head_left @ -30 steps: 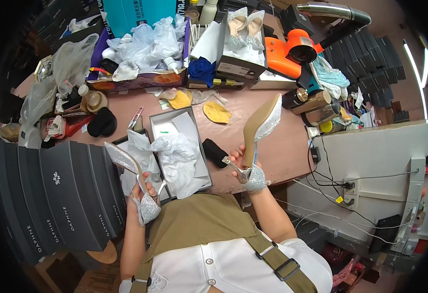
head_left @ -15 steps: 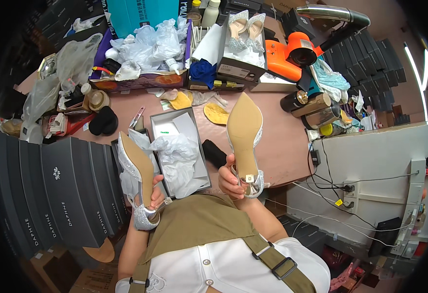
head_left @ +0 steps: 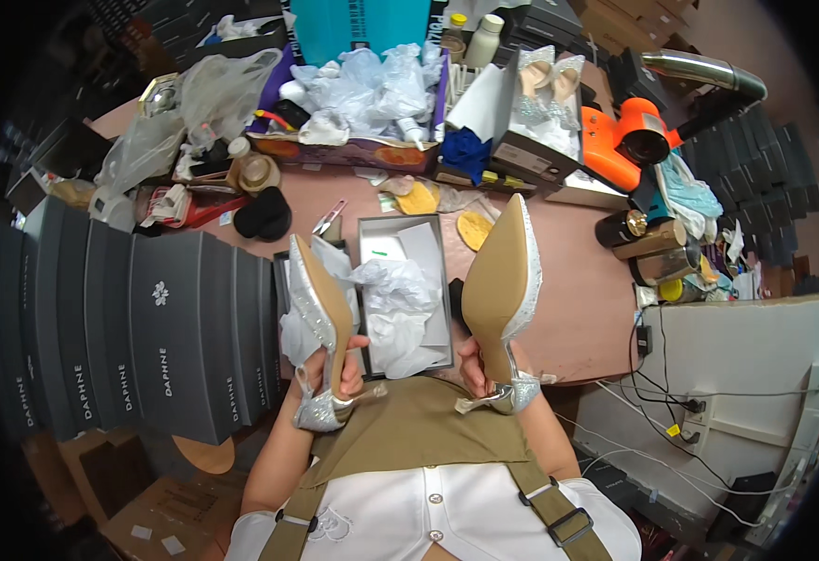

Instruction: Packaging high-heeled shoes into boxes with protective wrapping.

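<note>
Here each hand grips a silver heeled shoe, tan sole up — left hand (head_left: 330,374) with fingers closed on the left shoe (head_left: 320,318), right hand (head_left: 479,360) on the right shoe (head_left: 503,280) — flanking the open shoebox (head_left: 405,238) of crumpled tissue paper (head_left: 395,313) on the bench (head_left: 587,309); grey boxes (head_left: 138,327) stand left of it.

Desk (head_left: 587,309): open grey shoebox (head_left: 405,290) stuffed with white tissue paper (head_left: 395,313). Stack of grey boxes (head_left: 138,327) at left. Orange heat tool (head_left: 620,140) at the far right, black hat (head_left: 261,215), yellow insoles (head_left: 475,227), crumpled plastic bags (head_left: 362,79).
</note>
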Action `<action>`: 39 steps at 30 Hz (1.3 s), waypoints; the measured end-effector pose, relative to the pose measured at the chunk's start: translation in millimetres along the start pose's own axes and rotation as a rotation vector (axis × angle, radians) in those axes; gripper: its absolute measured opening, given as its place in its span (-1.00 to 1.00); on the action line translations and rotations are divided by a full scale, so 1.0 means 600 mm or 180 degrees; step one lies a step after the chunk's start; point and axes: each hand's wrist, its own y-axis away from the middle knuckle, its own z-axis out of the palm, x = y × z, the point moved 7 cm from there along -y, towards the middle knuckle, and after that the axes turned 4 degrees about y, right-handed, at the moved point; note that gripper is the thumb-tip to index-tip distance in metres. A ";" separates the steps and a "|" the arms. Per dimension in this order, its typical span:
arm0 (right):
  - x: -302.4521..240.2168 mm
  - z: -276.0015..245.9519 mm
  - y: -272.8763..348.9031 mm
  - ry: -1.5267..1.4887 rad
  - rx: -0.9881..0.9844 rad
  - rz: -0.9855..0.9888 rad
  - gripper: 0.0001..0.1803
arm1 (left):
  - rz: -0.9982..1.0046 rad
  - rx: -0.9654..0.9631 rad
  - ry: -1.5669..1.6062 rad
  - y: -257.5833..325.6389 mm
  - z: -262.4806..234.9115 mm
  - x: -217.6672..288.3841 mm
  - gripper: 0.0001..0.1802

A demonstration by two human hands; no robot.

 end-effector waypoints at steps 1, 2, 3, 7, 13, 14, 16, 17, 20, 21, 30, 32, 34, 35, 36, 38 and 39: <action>-0.005 0.004 -0.014 0.0474 -0.0013 0.0108 -0.57 | 0.0084 0.0757 -0.0581 0.003 -0.025 0.024 -0.47; -0.007 0.007 -0.031 0.0949 -0.0031 0.0210 -0.58 | 0.0166 0.1526 -0.1146 0.015 -0.053 0.050 -0.50; -0.004 0.003 -0.049 0.1670 0.0121 0.0605 -0.55 | 0.0393 0.2009 -0.1864 0.028 -0.106 0.078 -0.52; 0.060 -0.039 -0.134 0.2846 0.0641 0.0754 -0.68 | 0.0958 0.2919 -0.4270 0.043 -0.148 0.138 -0.50; 0.075 0.019 -0.198 0.5152 0.0375 -0.0294 -0.63 | 0.1598 0.1965 -0.1807 -0.009 -0.064 0.053 -0.62; 0.032 0.020 -0.194 0.5543 0.0875 -0.1097 -0.62 | 0.1768 0.1912 -0.1753 -0.011 -0.082 0.053 -0.65; -0.002 0.008 -0.197 0.7398 0.1531 -0.2195 -0.69 | 0.1733 0.1804 -0.1613 -0.024 -0.064 0.055 -0.65; 0.003 -0.042 -0.202 0.7505 0.1423 -0.1657 -0.71 | 0.1673 0.1738 -0.1531 -0.031 -0.055 0.047 -0.66; -0.041 -0.114 -0.218 0.7382 0.1556 -0.1147 -0.79 | 0.1552 0.1700 -0.1916 -0.062 -0.033 0.049 -0.69; -0.083 -0.084 -0.205 0.7087 0.1889 -0.1572 -0.83 | 0.1347 0.1650 -0.2076 -0.073 -0.061 0.045 -0.55; -0.143 0.127 -0.091 0.5405 0.0997 -0.2602 -0.81 | 0.0812 0.1671 -0.1858 -0.139 0.031 0.025 0.12; -0.107 0.084 -0.078 0.3954 0.1498 -0.2202 -0.80 | 0.0277 0.1457 -0.1430 -0.160 0.016 -0.002 0.13; -0.079 0.083 -0.081 0.2000 0.1415 -0.2433 -0.82 | 0.0307 0.1325 -0.0905 -0.155 -0.001 -0.021 -0.04; -0.066 0.078 -0.082 0.1014 0.1340 -0.2480 -0.82 | 0.0308 0.1144 -0.0473 -0.158 -0.021 -0.025 -0.11; -0.061 0.075 -0.082 0.1105 0.1355 -0.2479 -0.82 | 0.0307 0.0978 -0.0046 -0.152 -0.033 -0.027 -0.18; -0.066 0.039 -0.062 0.1322 0.1446 -0.2487 -0.82 | 0.1000 0.1470 -0.0441 -0.115 -0.035 -0.002 -0.52; -0.071 -0.006 -0.045 0.1396 0.1553 -0.2367 -0.85 | 0.1326 0.1592 -0.0735 -0.100 -0.034 0.028 -0.58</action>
